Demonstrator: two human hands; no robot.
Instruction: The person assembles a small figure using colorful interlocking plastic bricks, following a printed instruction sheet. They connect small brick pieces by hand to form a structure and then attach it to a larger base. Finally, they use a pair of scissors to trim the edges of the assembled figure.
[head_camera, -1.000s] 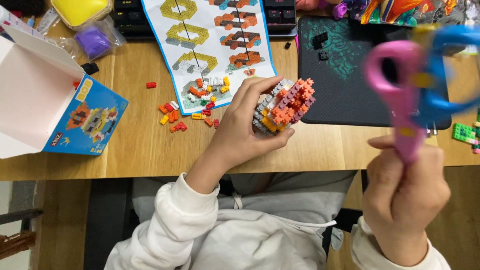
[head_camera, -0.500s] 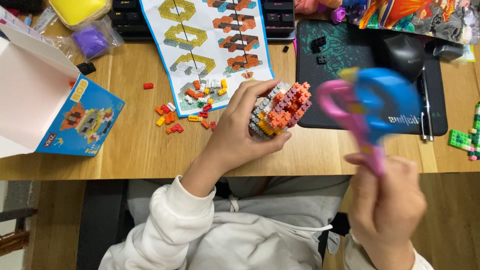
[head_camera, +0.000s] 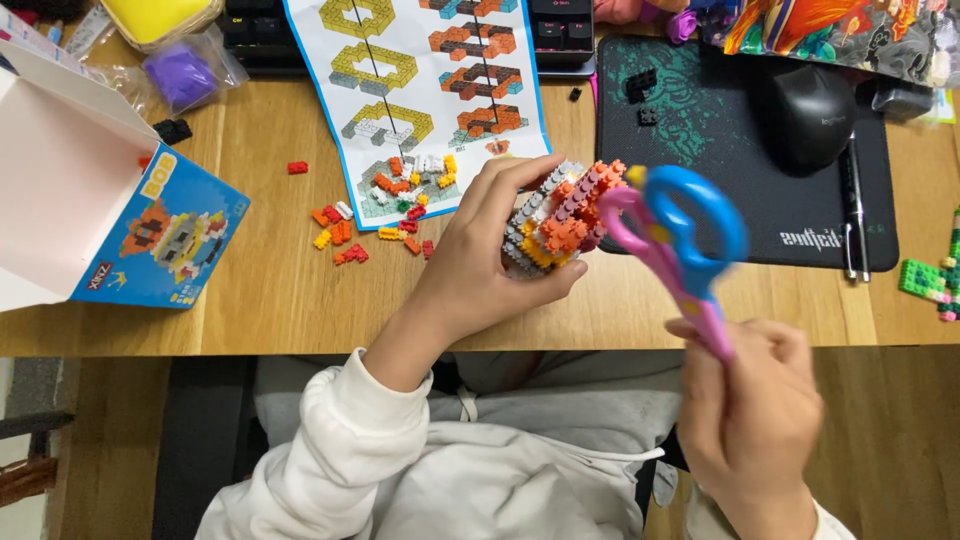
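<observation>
Two hands are busy: the left hand (head_camera: 480, 265) wraps its fingers around the block toy (head_camera: 556, 218) over the desk (head_camera: 260, 290) edge, and the right hand (head_camera: 750, 420) is shut on the scissors (head_camera: 675, 245), handles up. If they bump the toy, little blocks might pop off.

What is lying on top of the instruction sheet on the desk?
Small loose bricks in orange, white, yellow and green lie on the instruction sheet's lower edge. The left hand, gripping the brick model, covers its lower right corner, hiding anything there.
</observation>
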